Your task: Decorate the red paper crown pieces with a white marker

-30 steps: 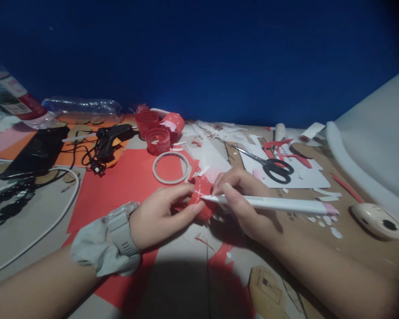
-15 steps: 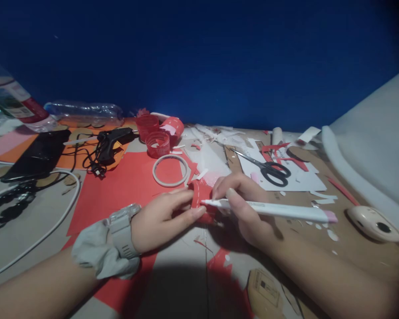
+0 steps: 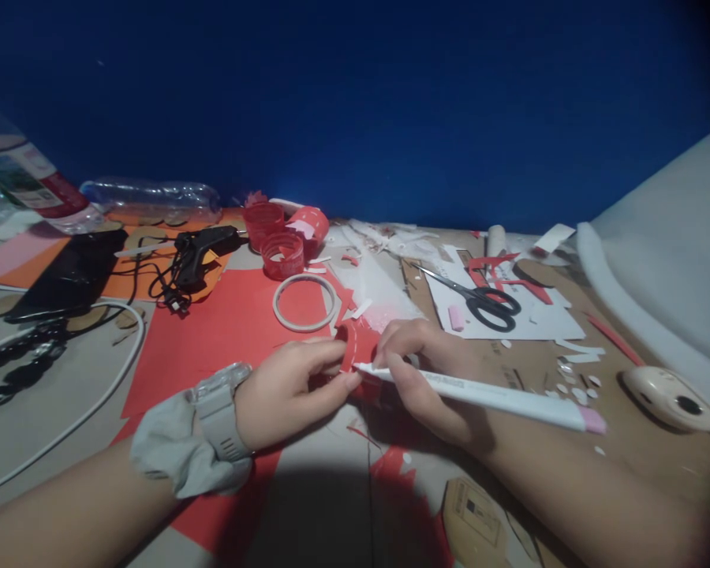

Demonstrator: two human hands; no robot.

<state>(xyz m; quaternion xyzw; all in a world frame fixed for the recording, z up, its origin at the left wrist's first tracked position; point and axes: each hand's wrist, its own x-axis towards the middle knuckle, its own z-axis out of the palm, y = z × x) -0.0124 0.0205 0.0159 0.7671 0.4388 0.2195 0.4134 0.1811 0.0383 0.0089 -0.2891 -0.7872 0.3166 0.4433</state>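
Your left hand [image 3: 289, 392] grips the curved red piece [image 3: 364, 345] at its left side, the thumb at the lower edge and the fingers above. The piece is located between your two hands, in front of the tape roll [image 3: 304, 326], and bears a dashed white line near its left edge. Your right hand [image 3: 429, 379] grasps the white marker [image 3: 497, 398] in a writing grip. The marker tip is positioned at the lower part of the dashed line; contact of the tip with the surface cannot be confirmed. The pink end of the marker points right, over the brown cardboard [image 3: 621, 465].

The tape roll lies flat on the red sheet [image 3: 207, 339], which extends left of the piece. Beyond the tape roll are red plastic rings [image 3: 282, 256]. The glue gun [image 3: 204, 251] lies farther left. The scissors [image 3: 490, 306] lie beyond your right hand on white paper [image 3: 550, 319], blades pointing away and left.
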